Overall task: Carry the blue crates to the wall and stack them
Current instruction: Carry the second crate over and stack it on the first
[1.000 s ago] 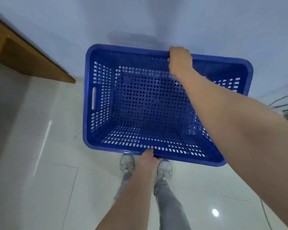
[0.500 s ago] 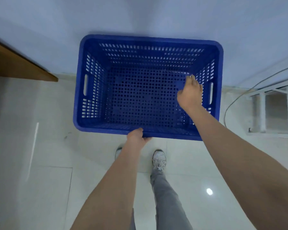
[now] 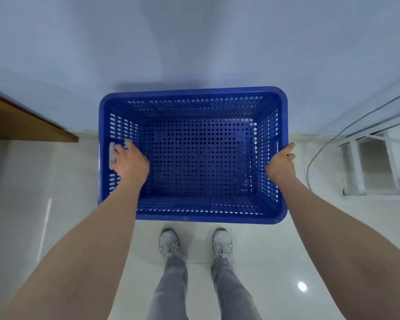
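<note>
Blue crate (image 3: 194, 155) at frame centre, far rim against pale wall (image 3: 194, 42). Left hand (image 3: 131, 161) inside left wall at handle slot; right hand (image 3: 282, 161) gripping right rim. White shoes (image 3: 170, 244) below. Wooden furniture (image 3: 21, 125) at left edge.

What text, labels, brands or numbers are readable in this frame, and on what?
None readable.
Blue crate: perforated walls and floor only, no label, number or moulded brand visible.
Shoes: dark line pattern on the uppers, a design rather than letters.
Wall, floor tiles, wooden furniture edge and white frame at the right: no sign or sticker shows.
</note>
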